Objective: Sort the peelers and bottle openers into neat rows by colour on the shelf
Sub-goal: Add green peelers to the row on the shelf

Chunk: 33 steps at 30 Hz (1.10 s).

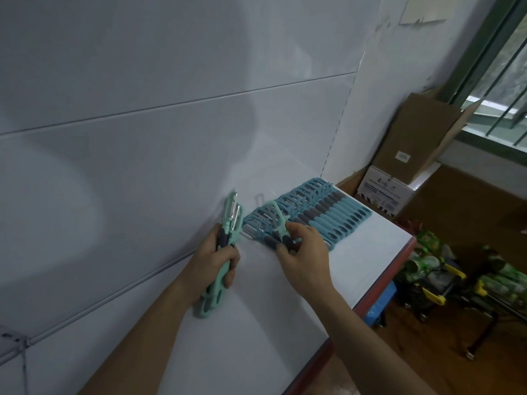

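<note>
Left hand point(219, 260): forearm is reaching in from below, fingers are curling round a bundle of mint-green peelers point(231, 216) and gripping it mid-handle, blades pointing away from the person.

Right hand point(302, 249): is reaching over the white shelf point(271, 323), thumb and fingertips pinching a single mint-green peeler point(281, 223) by its handle.

This peeler is sitting at the near end of the row of blue peelers point(336, 216) lying on the shelf.

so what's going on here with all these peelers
A person is sorting peelers on a white shelf. The left hand grips a bunch of mint-green peelers. The right hand pinches a single mint-green peeler lying across the near end of a neat row of blue peelers.
</note>
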Each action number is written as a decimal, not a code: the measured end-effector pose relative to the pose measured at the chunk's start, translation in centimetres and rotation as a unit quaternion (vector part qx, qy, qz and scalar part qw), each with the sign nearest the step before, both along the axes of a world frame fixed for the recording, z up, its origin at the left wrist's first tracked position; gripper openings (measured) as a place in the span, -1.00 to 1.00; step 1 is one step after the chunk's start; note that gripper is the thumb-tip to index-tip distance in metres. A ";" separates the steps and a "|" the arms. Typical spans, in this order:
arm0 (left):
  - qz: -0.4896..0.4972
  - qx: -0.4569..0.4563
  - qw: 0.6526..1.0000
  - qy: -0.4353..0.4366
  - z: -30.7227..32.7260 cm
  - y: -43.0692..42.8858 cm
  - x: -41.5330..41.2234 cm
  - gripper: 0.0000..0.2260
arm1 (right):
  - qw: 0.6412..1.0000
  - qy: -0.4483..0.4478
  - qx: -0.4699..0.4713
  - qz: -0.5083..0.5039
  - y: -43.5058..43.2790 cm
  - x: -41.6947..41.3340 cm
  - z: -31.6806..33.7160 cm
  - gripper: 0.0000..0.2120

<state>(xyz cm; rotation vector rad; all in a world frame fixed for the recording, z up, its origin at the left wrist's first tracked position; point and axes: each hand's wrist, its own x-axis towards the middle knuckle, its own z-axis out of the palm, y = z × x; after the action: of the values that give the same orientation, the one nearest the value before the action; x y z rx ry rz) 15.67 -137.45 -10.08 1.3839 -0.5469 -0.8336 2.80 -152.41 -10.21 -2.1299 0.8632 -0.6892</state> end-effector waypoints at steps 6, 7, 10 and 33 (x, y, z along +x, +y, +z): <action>0.016 -0.039 0.998 0.036 -0.1 0.8 -0.6 -0.66 | 0.981 0.050 -0.174 0.070 -0.6 0.3 0.0 -0.70; 0.014 -0.045 0.998 0.034 -0.2 1.2 -0.7 -0.71 | 0.975 0.052 -0.198 0.081 -0.7 0.5 -0.2 -0.74; 0.032 -0.058 0.997 0.039 -0.5 1.9 -1.0 -0.66 | 0.963 0.074 -0.237 0.101 -0.6 1.3 -1.1 -0.81; 0.020 -0.050 0.998 0.041 -1.2 2.0 -0.4 -0.68 | 0.959 0.064 -0.264 0.079 -0.7 1.0 -3.4 -0.89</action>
<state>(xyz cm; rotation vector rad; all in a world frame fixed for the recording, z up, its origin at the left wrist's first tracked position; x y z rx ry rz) 15.30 -135.48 -11.25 1.2600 -0.4906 -0.8166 3.78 -153.11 -13.57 -2.7122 0.6059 -0.7676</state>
